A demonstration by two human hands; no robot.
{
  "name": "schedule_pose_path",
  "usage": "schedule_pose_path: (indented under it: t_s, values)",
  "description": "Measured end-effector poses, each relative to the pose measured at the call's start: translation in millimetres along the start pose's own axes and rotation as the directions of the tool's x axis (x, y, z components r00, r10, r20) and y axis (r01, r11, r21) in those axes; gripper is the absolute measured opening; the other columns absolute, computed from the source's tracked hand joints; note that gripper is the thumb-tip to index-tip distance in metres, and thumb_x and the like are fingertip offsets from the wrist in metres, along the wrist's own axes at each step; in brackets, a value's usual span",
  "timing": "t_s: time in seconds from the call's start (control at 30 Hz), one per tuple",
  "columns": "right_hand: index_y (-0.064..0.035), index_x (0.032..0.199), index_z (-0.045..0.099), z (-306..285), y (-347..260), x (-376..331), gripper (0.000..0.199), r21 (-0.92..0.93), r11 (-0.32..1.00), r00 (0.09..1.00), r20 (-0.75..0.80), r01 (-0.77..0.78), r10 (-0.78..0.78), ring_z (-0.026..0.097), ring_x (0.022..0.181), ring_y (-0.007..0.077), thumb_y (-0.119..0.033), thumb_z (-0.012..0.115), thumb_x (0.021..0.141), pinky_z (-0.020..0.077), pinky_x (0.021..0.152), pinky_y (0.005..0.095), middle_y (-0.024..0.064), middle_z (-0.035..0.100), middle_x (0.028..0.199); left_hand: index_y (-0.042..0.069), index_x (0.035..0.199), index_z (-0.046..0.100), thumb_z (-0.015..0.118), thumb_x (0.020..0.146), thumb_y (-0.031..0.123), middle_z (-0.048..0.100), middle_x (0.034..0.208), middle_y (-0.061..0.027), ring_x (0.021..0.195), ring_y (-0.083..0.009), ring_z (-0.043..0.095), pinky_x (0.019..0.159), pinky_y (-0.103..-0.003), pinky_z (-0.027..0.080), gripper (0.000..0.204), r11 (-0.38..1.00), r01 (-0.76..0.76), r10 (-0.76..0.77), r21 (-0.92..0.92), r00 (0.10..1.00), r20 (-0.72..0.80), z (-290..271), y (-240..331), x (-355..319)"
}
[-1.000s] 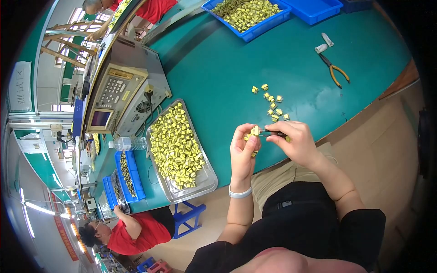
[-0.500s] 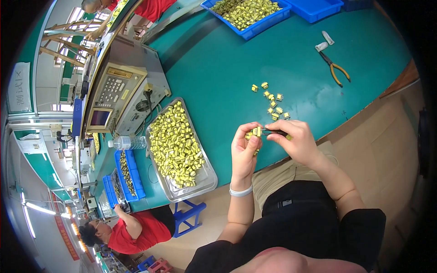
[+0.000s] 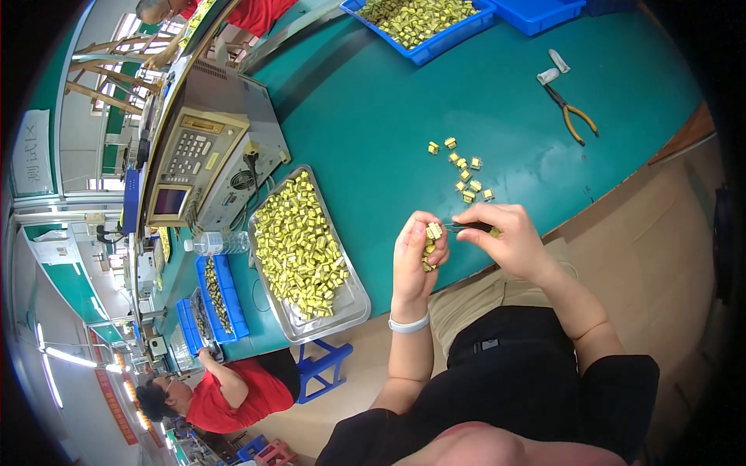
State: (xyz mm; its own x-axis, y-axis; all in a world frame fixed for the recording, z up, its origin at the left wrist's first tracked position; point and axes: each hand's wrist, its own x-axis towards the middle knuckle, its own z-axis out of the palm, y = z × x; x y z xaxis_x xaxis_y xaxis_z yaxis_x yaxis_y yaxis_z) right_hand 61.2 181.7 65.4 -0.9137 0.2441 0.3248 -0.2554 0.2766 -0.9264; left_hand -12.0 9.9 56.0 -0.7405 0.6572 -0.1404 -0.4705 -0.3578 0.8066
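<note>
My left hand (image 3: 412, 260) is closed around several small yellow transformers, with one transformer (image 3: 434, 231) pinched up at the fingertips. In my right hand (image 3: 511, 237) is a pair of dark tweezers (image 3: 468, 226), its tips pointing left at that transformer. Whether the tips touch it I cannot tell. A bit of yellow also shows by the right fingers, too small to make out. Just beyond both hands, several loose transformers (image 3: 464, 175) lie scattered on the green tabletop (image 3: 373, 155).
A metal tray (image 3: 353, 307) heaped with transformers stands to the left, beside a boxy test instrument (image 3: 210, 147). A blue bin (image 3: 423, 54) of transformers is at the far side. Orange-handled pliers (image 3: 571, 116) lie to the right. Co-workers in red sit at the left.
My left fingers have curled further round the transformers, and the one at the fingertips has turned and shifted slightly left. The right hand with the tweezers has barely moved.
</note>
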Motion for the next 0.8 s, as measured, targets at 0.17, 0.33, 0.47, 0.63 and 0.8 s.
schedule_pose_path:
  t_s: [0.17, 0.33, 0.47, 0.63, 0.8]
  values:
    - [-0.0036, 0.094, 0.068, 0.6, -0.8, 1.1, 0.015, -0.052, 0.997, 0.998, 0.013, 0.054, -0.053, 0.067, 0.071, 0.0291, -0.011, 0.073, 0.082, 0.0512, 0.063, 0.0351, 0.0122, 0.069, 0.081, 0.006, 0.107, 0.054, 0.05, 0.103, 0.033, 0.052, 0.078, -0.0028, 0.054, -0.0036, 0.037, 0.048, -0.019, 0.028, 0.028, 1.0, 0.021, -0.02, 0.017, 0.999, -0.032, 0.5, -1.0, -0.1]
    - [-0.0041, 0.094, 0.069, -0.2, -1.2, 1.3, 0.014, -0.078, 0.995, 0.998, 0.036, 0.06, -0.057, 0.067, 0.071, 0.0291, -0.012, 0.073, 0.082, 0.0513, 0.063, 0.0355, 0.0119, 0.07, 0.081, 0.005, 0.106, 0.054, 0.051, 0.103, 0.033, 0.054, 0.077, -0.0033, 0.053, -0.0038, 0.037, 0.048, -0.02, 0.029, 0.028, 1.0, 0.024, -0.024, -0.002, 0.999, -0.033, -0.4, -1.9, 0.2]
    - [-0.0044, 0.093, 0.069, 0.5, -0.5, 1.1, 0.014, -0.09, 0.993, 0.997, 0.026, 0.07, -0.067, 0.067, 0.07, 0.0289, -0.013, 0.073, 0.082, 0.0507, 0.063, 0.0358, 0.0115, 0.069, 0.08, 0.005, 0.106, 0.054, 0.05, 0.103, 0.033, 0.053, 0.076, -0.0029, 0.054, -0.0038, 0.037, 0.048, -0.019, 0.029, 0.029, 1.0, 0.027, -0.027, -0.001, 0.999, -0.04, 0.4, -0.9, -0.1]
    - [-0.0044, 0.093, 0.069, 0.6, -0.2, 1.0, 0.015, -0.096, 0.992, 0.997, 0.028, 0.08, -0.078, 0.067, 0.07, 0.0289, -0.013, 0.073, 0.082, 0.0503, 0.062, 0.0362, 0.0114, 0.069, 0.08, 0.005, 0.103, 0.055, 0.05, 0.103, 0.034, 0.051, 0.076, -0.0018, 0.054, -0.0036, 0.037, 0.048, -0.019, 0.029, 0.03, 0.999, 0.037, -0.037, 0.027, 0.999, -0.016, -0.2, -0.5, -0.3]
    - [-0.004, 0.093, 0.069, -0.1, 2.5, 0.3, 0.015, -0.138, 0.983, 0.992, 0.052, 0.123, -0.116, 0.067, 0.07, 0.0293, -0.013, 0.073, 0.081, 0.0501, 0.061, 0.0364, 0.0116, 0.069, 0.079, 0.005, 0.103, 0.055, 0.05, 0.103, 0.035, 0.05, 0.075, -0.001, 0.054, -0.0034, 0.037, 0.048, -0.019, 0.029, 0.03, 0.999, 0.044, -0.043, 0.032, 0.999, -0.015, -0.8, -0.8, -0.7]
